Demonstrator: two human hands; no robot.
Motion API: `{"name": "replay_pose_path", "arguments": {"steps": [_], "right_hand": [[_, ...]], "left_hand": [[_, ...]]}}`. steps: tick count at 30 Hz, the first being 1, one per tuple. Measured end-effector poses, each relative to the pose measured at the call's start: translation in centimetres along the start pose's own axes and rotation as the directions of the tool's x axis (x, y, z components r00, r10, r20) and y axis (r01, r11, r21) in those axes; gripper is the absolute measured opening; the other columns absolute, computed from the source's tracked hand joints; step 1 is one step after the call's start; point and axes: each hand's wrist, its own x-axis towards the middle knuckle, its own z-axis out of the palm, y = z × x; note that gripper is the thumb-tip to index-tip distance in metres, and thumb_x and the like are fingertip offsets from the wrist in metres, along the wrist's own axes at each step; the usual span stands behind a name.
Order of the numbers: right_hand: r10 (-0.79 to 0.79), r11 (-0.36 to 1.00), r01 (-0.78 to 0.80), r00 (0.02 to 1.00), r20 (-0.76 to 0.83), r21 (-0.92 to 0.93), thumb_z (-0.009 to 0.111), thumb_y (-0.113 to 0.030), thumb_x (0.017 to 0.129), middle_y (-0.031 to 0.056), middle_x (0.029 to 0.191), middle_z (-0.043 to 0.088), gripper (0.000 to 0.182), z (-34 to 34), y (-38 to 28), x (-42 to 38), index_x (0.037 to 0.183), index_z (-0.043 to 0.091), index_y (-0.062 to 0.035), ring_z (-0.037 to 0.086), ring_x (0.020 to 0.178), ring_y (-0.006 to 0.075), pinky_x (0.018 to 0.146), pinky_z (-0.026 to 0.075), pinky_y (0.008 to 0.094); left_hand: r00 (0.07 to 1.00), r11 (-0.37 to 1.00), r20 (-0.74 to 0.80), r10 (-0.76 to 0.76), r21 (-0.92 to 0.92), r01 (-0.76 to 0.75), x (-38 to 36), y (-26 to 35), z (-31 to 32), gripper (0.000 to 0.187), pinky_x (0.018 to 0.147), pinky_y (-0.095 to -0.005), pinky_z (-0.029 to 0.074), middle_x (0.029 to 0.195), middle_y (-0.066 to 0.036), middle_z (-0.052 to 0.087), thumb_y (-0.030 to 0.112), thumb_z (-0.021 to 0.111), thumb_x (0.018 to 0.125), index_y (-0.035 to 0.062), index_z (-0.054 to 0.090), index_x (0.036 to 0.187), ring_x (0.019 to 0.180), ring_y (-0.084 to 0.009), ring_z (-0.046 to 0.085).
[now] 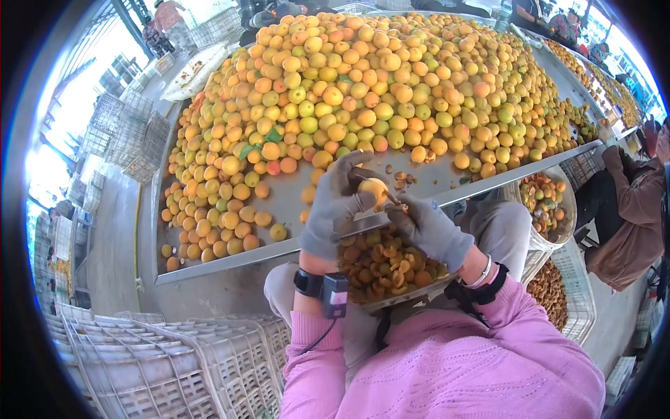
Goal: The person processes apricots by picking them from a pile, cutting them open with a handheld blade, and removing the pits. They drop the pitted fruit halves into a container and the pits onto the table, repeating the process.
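Note:
My left hand (333,209), in a grey glove, holds a yellow-orange apricot (373,189) between thumb and fingers, above the table's near edge. Close against the apricot, my right hand (434,230), also gloved, has its fingers closed. A small brownish thing (398,202) shows at those fingertips; its kind is too small to make out. Directly below both hands, a container in my lap is full of split apricot halves (391,269). A large heap of whole apricots (377,77) covers most of the metal table (283,187) in front of me.
Small brown scraps (401,180) lie on the table beyond my hands. At right stand a basket of apricots (541,199) and a crate with brown pits (548,293). White plastic crates (167,356) are stacked at lower left. Another person (631,209) sits at the right.

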Motion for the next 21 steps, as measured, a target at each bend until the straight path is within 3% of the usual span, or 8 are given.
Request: {"name": "replay_pose_path", "arguments": {"steps": [2,3,9,12,15,17,19,21], "right_hand": [[-0.016,0.998,0.015,1.0,0.014,0.06,0.055,-0.026,0.098,0.0194,0.078,0.064,0.031,0.7,1.9,-0.3,0.114,0.056,0.0008,0.063,0.071,0.0311,0.065,0.048,0.0399],[-0.032,0.993,0.028,0.999,0.029,0.116,0.054,-0.027,0.099,0.0171,0.078,0.064,0.033,1.0,2.0,-0.4,0.115,0.056,0.0008,0.063,0.069,0.0261,0.065,0.049,0.0381],[-0.015,0.936,0.049,0.995,-0.1,0.347,0.053,-0.027,0.1,0.0081,0.082,0.065,0.034,0.8,0.5,-1.3,0.118,0.056,0.0018,0.058,0.071,0.0137,0.066,0.049,0.0312],[-0.05,0.965,0.078,0.992,-0.117,0.25,0.054,-0.024,0.1,0.0093,0.083,0.065,0.032,0.4,0.6,-1.5,0.119,0.056,0.0015,0.058,0.072,0.014,0.068,0.049,0.0312],[-0.075,0.996,0.074,0.997,0.004,0.058,0.054,-0.022,0.1,0.0105,0.086,0.066,0.031,-0.6,0.9,-1.6,0.119,0.057,0.0016,0.059,0.075,0.013,0.069,0.049,0.0307],[-0.105,0.992,0.104,0.994,0.02,0.076,0.054,-0.022,0.1,0.0095,0.087,0.066,0.03,-0.7,1.1,-1.4,0.118,0.058,0.0015,0.058,0.076,0.0124,0.069,0.049,0.0305],[-0.138,0.986,0.134,0.99,0.034,0.098,0.054,-0.022,0.1,0.0085,0.088,0.067,0.029,-0.2,1.7,-1.7,0.117,0.058,0.0014,0.057,0.077,0.0117,0.07,0.049,0.0303],[-0.083,0.896,0.054,0.995,0.047,0.441,0.054,-0.023,0.1,0.0052,0.09,0.065,0.03,0.9,3.0,-1.7,0.117,0.058,0.0017,0.055,0.077,0.0102,0.069,0.049,0.0287]], "left_hand": [[0.998,0.891,0.041,-0.057,0.452,0.033,0.0,0.9,-0.2,0.068,0.082,-0.0279,0.054,0.107,-0.011,0.066,0.011,0.081,0.076,0.0008,0.046,0.133,0.1,-0.018,0.063],[0.997,0.89,0.042,-0.06,0.454,0.034,-0.1,0.7,-0.1,0.068,0.082,-0.0279,0.054,0.107,-0.011,0.066,0.011,0.081,0.076,0.0008,0.046,0.133,0.1,-0.018,0.063],[0.987,0.989,-0.125,0.099,-0.095,-0.112,-0.3,-3.9,2.3,0.057,0.092,-0.034,0.049,0.103,-0.013,0.067,0.032,0.08,0.08,0.0005,0.056,0.121,0.098,-0.0218,0.064],[0.98,0.961,-0.181,-0.079,-0.276,0.026,-0.9,-3.9,2.5,0.049,0.092,-0.0337,0.049,0.103,-0.012,0.067,0.031,0.079,0.082,0.0,0.059,0.114,0.097,-0.0215,0.064],[0.995,0.995,-0.097,-0.019,-0.097,0.009,-1.1,-1.4,1.4,0.047,0.089,-0.0329,0.051,0.103,-0.012,0.067,0.028,0.08,0.081,-0.0023,0.061,0.111,0.094,-0.0213,0.065],[0.986,0.892,-0.042,-0.164,0.421,0.166,-1.0,0.4,0.9,0.04,0.082,-0.0269,0.052,0.094,-0.007,0.07,0.023,0.082,0.078,-0.002,0.066,0.105,0.084,-0.0157,0.066],[0.987,0.847,-0.055,-0.148,0.508,0.155,-0.9,0.6,1.2,0.043,0.08,-0.0276,0.053,0.094,-0.007,0.07,0.025,0.084,0.077,-0.0022,0.066,0.105,0.082,-0.0161,0.067],[0.99,0.789,-0.055,-0.127,0.6,0.134,-0.9,0.0,1.2,0.046,0.079,-0.0282,0.053,0.093,-0.007,0.07,0.027,0.085,0.075,-0.0024,0.066,0.105,0.079,-0.0165,0.067]]}}
